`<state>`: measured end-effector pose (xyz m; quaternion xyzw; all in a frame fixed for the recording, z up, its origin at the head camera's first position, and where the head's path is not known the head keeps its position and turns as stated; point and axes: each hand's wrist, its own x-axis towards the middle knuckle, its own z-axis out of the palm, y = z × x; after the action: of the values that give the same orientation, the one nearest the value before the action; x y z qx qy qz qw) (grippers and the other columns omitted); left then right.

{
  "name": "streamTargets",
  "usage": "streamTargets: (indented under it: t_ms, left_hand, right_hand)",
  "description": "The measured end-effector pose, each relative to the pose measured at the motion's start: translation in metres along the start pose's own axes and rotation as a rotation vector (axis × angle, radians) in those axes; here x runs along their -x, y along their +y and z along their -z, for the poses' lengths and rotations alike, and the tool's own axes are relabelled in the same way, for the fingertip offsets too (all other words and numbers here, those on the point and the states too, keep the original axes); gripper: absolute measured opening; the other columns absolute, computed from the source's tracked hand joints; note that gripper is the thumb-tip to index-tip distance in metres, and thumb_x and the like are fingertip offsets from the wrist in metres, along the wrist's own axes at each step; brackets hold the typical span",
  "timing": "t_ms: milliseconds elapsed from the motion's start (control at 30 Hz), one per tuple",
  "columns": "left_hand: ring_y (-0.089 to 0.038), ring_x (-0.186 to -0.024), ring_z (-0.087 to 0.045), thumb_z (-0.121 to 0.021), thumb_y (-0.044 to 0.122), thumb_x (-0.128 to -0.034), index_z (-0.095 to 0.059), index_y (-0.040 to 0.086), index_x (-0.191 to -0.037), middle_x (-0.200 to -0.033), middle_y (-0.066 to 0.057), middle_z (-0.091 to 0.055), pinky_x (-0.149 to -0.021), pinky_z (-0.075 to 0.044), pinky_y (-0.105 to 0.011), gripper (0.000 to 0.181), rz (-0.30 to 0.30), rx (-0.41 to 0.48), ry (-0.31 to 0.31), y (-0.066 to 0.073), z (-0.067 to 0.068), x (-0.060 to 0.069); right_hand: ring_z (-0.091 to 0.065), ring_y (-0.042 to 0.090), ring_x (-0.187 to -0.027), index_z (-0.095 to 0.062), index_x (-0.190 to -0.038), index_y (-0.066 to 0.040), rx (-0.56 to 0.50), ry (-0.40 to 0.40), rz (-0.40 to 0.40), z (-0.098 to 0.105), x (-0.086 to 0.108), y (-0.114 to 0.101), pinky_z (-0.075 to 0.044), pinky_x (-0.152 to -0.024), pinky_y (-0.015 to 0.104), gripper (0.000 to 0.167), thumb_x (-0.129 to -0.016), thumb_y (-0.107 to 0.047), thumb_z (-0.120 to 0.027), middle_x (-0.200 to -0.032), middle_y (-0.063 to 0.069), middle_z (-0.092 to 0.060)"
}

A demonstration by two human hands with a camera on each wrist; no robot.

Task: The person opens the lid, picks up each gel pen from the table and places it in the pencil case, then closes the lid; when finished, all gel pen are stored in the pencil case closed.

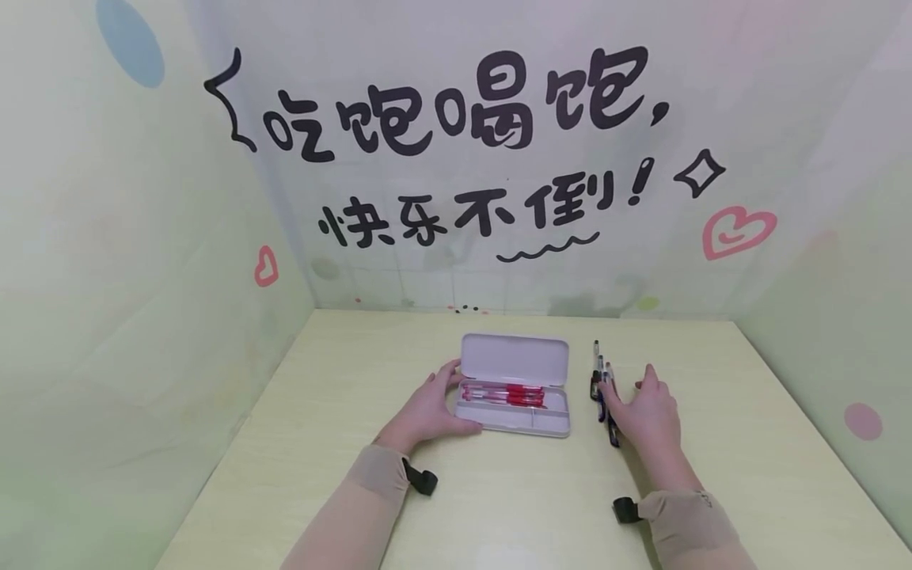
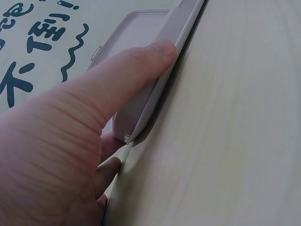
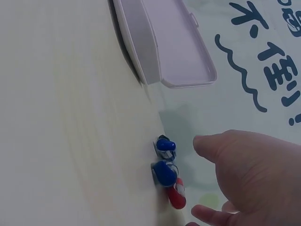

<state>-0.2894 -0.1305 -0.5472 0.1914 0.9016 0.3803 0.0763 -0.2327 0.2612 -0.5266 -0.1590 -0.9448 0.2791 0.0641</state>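
An open pale lilac pencil case (image 1: pixel 514 360) has several red pens (image 1: pixel 506 395) in its rear compartment; the front compartments hold nothing. At its left end my left hand (image 1: pixel 430 409) grips it, thumb along the front edge (image 2: pixel 155 89) and fingers behind. Right of the case lies a loose group of several pens (image 1: pixel 602 404), with blue ends (image 3: pixel 164 173) and one red end (image 3: pixel 177 197) in the right wrist view. My right hand (image 1: pixel 650 413) is over the right side of this group, thumb and fingers spread, a gap between thumb and pens in the right wrist view.
The pale wooden table (image 1: pixel 342 380) carries the case and pens. Behind it stands a printed cloth wall (image 1: pixel 442 277) with black lettering, and similar cloth walls rise at the left (image 1: pixel 128 317) and right (image 1: pixel 819 332).
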Motion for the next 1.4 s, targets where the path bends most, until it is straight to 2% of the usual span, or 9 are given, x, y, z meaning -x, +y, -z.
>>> streamTargets:
  t_ms: [200,367,500,667,767,967,1200,1400]
  left_hand:
    - [-0.028,-0.165,-0.042,-0.103,0.056,-0.0683,-0.023,0.023,-0.175,-0.162,0.005,-0.063,-0.145,-0.014,-0.049,0.137,0.013,-0.005,-0.003,-0.0016,-0.0009,-0.0011]
    - [-0.028,-0.165,-0.041,-0.103,0.055,-0.0678,-0.023,0.025,-0.175,-0.162,0.005,-0.063,-0.145,-0.014,-0.049,0.137,0.016,-0.004,0.000,-0.0014,-0.0001,-0.0013]
    - [-0.027,-0.163,-0.046,-0.103,0.056,-0.0677,-0.024,0.023,-0.175,-0.161,0.004,-0.064,-0.146,-0.013,-0.048,0.137,0.006,0.003,0.000,-0.0012,0.0002,-0.0011]
    - [-0.028,-0.164,-0.043,-0.103,0.056,-0.0677,-0.024,0.024,-0.175,-0.161,0.004,-0.063,-0.146,-0.014,-0.049,0.137,0.013,0.006,0.000,-0.0020,-0.0012,-0.0015]
    - [-0.030,-0.165,-0.042,-0.103,0.056,-0.0679,-0.023,0.024,-0.175,-0.161,0.003,-0.063,-0.145,-0.014,-0.051,0.137,0.013,0.008,-0.001,-0.0017,-0.0014,-0.0012]
    - [-0.030,-0.164,-0.043,-0.103,0.055,-0.0674,-0.024,0.025,-0.175,-0.162,0.004,-0.063,-0.145,-0.013,-0.050,0.138,0.014,0.005,0.002,-0.0007,-0.0010,-0.0005]
    - [-0.028,-0.162,-0.047,-0.103,0.055,-0.0671,-0.024,0.025,-0.175,-0.162,0.005,-0.063,-0.146,-0.013,-0.049,0.138,0.002,-0.010,0.007,-0.0026,-0.0019,-0.0013]
    - [-0.028,-0.162,-0.046,-0.103,0.056,-0.0672,-0.024,0.025,-0.175,-0.161,0.005,-0.063,-0.146,-0.013,-0.048,0.137,0.004,-0.007,0.006,-0.0043,-0.0031,-0.0023]
  right_hand:
    - [-0.059,0.066,-0.122,-0.034,-0.160,0.020,0.067,-0.035,0.019,-0.0006,0.0005,0.0044,-0.058,-0.094,0.071,0.097,-0.108,-0.059,-0.055,-0.135,0.041,-0.062]
    - [-0.061,0.065,-0.118,-0.055,-0.149,0.014,0.121,-0.064,0.052,0.0009,0.0008,0.0028,-0.061,-0.084,0.067,0.075,-0.109,-0.050,-0.053,-0.135,0.044,-0.062]
    - [-0.070,0.055,-0.105,-0.063,-0.143,0.010,0.102,-0.065,0.050,0.0009,0.0016,0.0009,-0.062,-0.068,0.052,0.063,-0.109,-0.042,-0.054,-0.130,0.038,-0.069]
    - [-0.072,0.035,-0.085,-0.068,-0.136,0.008,0.064,-0.082,0.025,-0.0004,0.0020,-0.0002,-0.052,-0.054,0.034,0.053,-0.108,-0.035,-0.054,-0.119,0.029,-0.077]
    - [-0.070,0.029,-0.081,-0.068,-0.132,0.009,0.046,-0.087,-0.002,-0.0008,0.0023,-0.0012,-0.050,-0.053,0.031,0.050,-0.108,-0.032,-0.055,-0.115,0.027,-0.077]
    - [-0.068,0.026,-0.076,-0.066,-0.130,0.010,-0.009,-0.104,-0.050,-0.0006,0.0029,-0.0021,-0.050,-0.053,0.030,0.047,-0.108,-0.030,-0.054,-0.112,0.026,-0.076]
    - [-0.066,0.025,-0.073,-0.065,-0.129,0.011,-0.039,-0.098,-0.051,-0.0021,0.0028,0.0002,-0.050,-0.053,0.031,0.044,-0.108,-0.026,-0.051,-0.105,0.024,-0.075]
    - [-0.065,0.025,-0.073,-0.065,-0.129,0.010,-0.039,-0.087,-0.052,-0.0013,0.0030,-0.0003,-0.050,-0.053,0.031,0.042,-0.108,-0.025,-0.052,-0.104,0.024,-0.073]
